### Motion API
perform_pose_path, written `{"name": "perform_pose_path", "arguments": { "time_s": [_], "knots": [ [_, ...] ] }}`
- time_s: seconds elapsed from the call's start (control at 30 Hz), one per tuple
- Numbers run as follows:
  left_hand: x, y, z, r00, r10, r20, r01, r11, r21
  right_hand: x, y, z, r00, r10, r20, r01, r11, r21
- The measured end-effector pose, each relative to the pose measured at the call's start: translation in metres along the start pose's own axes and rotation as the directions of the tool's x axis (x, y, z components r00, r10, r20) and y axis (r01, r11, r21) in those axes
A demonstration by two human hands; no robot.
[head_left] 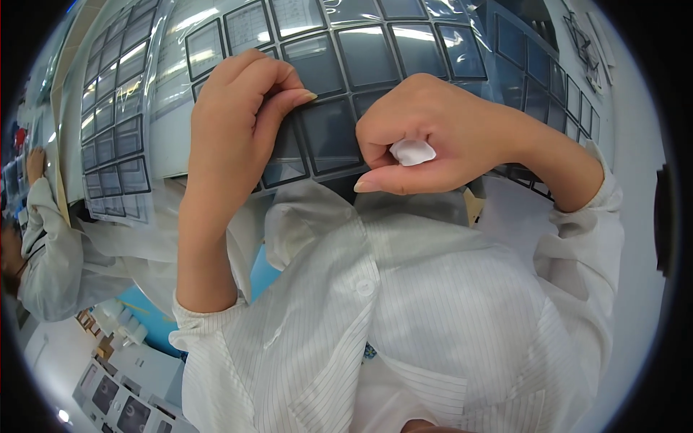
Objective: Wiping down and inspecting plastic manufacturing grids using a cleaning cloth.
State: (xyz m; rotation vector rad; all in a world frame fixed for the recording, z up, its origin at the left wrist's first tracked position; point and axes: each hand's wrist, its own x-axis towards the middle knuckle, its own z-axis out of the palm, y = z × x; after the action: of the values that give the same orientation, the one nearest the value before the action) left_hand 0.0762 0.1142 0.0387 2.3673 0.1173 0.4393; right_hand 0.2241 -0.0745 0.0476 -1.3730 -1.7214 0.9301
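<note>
A sheet of glossy dark square panels with black borders (pixel 366 58) lies in front of me, under both hands. My left hand (pixel 234 119) is over its left part, fingers curled and thumb pressed toward the index finger near a border between panels. Anything in that pinch is too small or hidden to make out. To its right, my right hand (pixel 440 133) is closed in a fist around a crumpled white wad (pixel 413 151), which looks like cloth or tissue. The wad pokes out between the curled fingers and thumb, and this hand hovers over or rests on the nearer panels.
Another sheet of bordered panels (pixel 115 123) lies at the left, and a third (pixel 545 79) at the right. Thin dark frame strips (pixel 583 43) are at the far right. A co-worker's sleeve (pixel 50 245) and hand (pixel 35 164) show at the left edge.
</note>
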Motion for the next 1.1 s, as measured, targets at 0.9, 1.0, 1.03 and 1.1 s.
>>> {"name": "perform_pose_path", "arguments": {
  "time_s": [0.9,1.0,1.03,1.1],
  "knots": [
    [-0.082,0.028,-0.048,0.974,0.011,0.228,0.144,0.744,-0.652,0.000,0.004,0.002,0.995,-0.099,0.001,0.098,0.992,-0.080],
    [-0.074,0.033,-0.046,0.954,0.052,0.295,0.120,0.836,-0.535,0.000,0.003,0.001,0.995,-0.100,0.004,0.100,0.991,-0.087],
    [-0.069,0.033,-0.045,0.969,0.030,0.247,0.103,0.856,-0.507,0.000,0.003,0.001,0.995,-0.102,0.005,0.102,0.991,-0.088],
    [-0.061,0.033,-0.037,0.980,0.019,0.200,0.082,0.871,-0.484,-0.001,0.004,0.001,0.995,-0.101,0.001,0.101,0.990,-0.094]
  ]
}}
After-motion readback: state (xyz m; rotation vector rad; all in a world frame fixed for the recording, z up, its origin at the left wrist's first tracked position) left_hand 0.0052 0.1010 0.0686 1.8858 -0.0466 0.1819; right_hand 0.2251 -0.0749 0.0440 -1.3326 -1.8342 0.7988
